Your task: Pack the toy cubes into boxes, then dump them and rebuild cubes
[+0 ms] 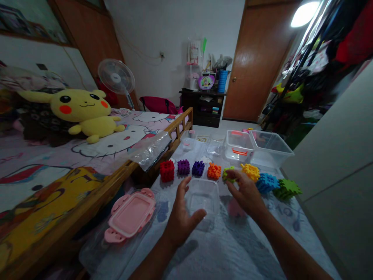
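Observation:
A clear plastic box (204,196) stands on the cloth in front of me. Beside its left wall is my left hand (183,216), open, with thumb and fingers apart and nothing between them. My right hand (244,190) reaches past the box's right side, its fingers closed on a lime green stack of interlocking plastic blocks (228,174); the fingers partly hide it. In the same row stand stacks of red blocks (167,171), purple blocks (183,167), dark violet blocks (198,168), orange blocks (214,171), yellow blocks (250,172), blue blocks (267,182) and green blocks (288,189).
A pink lid (132,214) lies at the left. Behind the row are a clear box with orange handles (239,146), a larger clear bin (271,147) and smaller clear containers (215,144). A wooden bed rail (116,182) borders the left side.

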Demonstrator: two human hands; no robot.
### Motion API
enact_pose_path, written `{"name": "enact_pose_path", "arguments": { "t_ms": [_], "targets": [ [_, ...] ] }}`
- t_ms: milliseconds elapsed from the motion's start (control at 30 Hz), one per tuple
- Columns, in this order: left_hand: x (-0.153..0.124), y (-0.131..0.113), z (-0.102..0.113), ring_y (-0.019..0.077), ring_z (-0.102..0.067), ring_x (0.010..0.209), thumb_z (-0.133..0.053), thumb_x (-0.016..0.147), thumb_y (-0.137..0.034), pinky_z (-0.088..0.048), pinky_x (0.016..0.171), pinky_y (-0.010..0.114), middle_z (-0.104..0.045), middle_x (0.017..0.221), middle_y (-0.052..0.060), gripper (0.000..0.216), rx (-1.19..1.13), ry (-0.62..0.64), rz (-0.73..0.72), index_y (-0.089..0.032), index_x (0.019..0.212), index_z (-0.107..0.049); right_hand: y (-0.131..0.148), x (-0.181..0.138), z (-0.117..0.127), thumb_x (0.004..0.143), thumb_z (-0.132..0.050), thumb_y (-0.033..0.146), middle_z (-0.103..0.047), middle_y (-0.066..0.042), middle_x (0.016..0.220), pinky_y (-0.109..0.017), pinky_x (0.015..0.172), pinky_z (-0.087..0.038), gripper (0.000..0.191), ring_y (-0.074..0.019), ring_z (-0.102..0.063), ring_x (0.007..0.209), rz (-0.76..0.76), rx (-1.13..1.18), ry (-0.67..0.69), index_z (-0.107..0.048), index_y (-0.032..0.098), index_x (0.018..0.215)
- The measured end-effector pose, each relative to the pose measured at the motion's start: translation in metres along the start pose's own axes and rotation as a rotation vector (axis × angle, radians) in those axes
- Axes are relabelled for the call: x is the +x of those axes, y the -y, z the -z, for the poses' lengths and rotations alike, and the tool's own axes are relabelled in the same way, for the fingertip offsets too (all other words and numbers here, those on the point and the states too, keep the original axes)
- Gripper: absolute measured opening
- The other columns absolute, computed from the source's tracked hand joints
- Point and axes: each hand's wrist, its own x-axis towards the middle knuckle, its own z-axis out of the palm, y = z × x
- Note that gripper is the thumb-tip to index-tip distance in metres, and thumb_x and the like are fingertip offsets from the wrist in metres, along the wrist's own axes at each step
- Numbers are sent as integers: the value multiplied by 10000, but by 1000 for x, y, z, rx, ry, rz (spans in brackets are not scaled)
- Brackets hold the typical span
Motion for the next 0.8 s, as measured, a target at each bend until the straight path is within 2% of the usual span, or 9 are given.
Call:
{"name": "enact_pose_path", "arguments": {
  "t_ms": [67,133,233,300,500,633,800],
  "targets": [
    [-7,16,-6,360,-228,1475,-766,705,-613,-195,1194,559,-218,1603,132,1092,28,32,-17,-292,1531,-127,6,34,2,832,-553,304,-680,-132,1203,-445,1011,-438,415,-281,-597,1151,87,-162,84,-599,177,1225],
    [-6,26,-9,372,-187,1489,-833,635,-586,-150,1201,584,-196,1606,157,1226,22,34,-19,-295,1536,-54,10,62,-3,784,-635,335,-572,-176,1380,-466,1077,-371,644,-324,-490,1301,59,-370,252,-488,145,1382],
    [-1,32,-8,360,-201,1490,-847,629,-564,-148,1204,577,-216,1593,177,1253,-62,-8,24,-296,1529,-18,9,85,-21,723,-724,429,-416,-237,1511,-499,1123,-287,935,-381,-364,1400,10,-570,503,-322,88,1496],
    [1,34,-6,353,-224,1485,-859,616,-552,-172,1205,557,-232,1586,180,1264,-106,-8,73,-294,1526,-20,6,90,-34,706,-748,431,-427,-264,1496,-506,1123,-273,992,-394,-382,1389,16,-595,579,-289,68,1507],
    [1,45,-5,340,-210,1493,-916,551,-410,-171,1218,515,-247,1595,147,1317,-90,104,213,-290,1535,-49,-2,92,-54,748,-713,367,-587,-251,1346,-463,1036,-351,902,-366,-550,1253,38,-621,648,-275,113,1495],
    [1,47,-7,339,-269,1472,-900,581,-362,-214,1207,514,-271,1590,141,1256,-128,145,245,-289,1540,-91,-3,94,-59,793,-666,362,-615,-226,1306,-393,933,-427,738,-333,-606,1183,57,-619,660,-354,144,1425],
    [1,44,-6,337,-310,1452,-903,574,-330,-245,1195,516,-301,1574,142,1258,-116,157,261,-286,1540,-97,-5,94,-62,819,-629,344,-652,-209,1217,-357,840,-462,630,-315,-661,1074,82,-624,667,-401,138,1369]
  ]
}}
